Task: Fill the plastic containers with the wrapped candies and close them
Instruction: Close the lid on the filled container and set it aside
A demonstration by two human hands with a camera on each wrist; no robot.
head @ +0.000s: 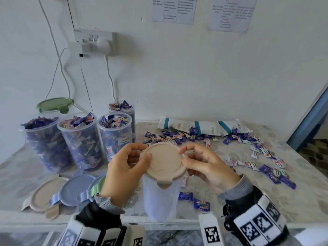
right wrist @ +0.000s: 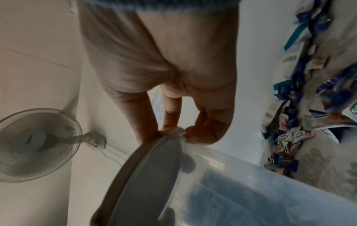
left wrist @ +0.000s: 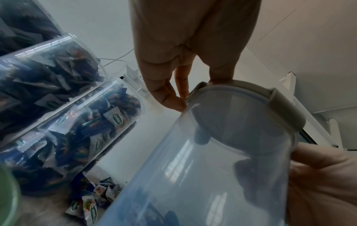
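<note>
- Both hands are up at the front container (head: 160, 197) now, the clear tall one standing upright at the near edge of the counter (head: 266, 183), right in front of the person.
- The beige lid (head: 164, 161) sits on its mouth, and looks a touch lifted at the far side (I can't tell whether it is seated all round).
- The left hand (head: 124, 172) is curled on the lid's left rim, thumb lying on top, fingers (left wrist: 170, 97) tucked at a side tab.
- The right hand (head: 206, 165) pinches a tab on the lid's right edge, fingers (right wrist: 204, 130) clamped round that little flap.
- So the lid lies between the two hands, flat across the top of the container's upright long axis; neither hand is nearer, they flank it evenly.
- The near tab (head: 164, 183) points back at the person and hangs down over the rim.
- Through the wall the container looks empty, no sweets inside that I can make out, so my read is the lid is coming off for filling.
- Loose sweets (head: 266, 157) are scattered to the right, nearer the right hand.
- Four filled containers (head: 85, 139) stand open at the back left, and spare lids (head: 74, 189) lie in front of them.
</note>
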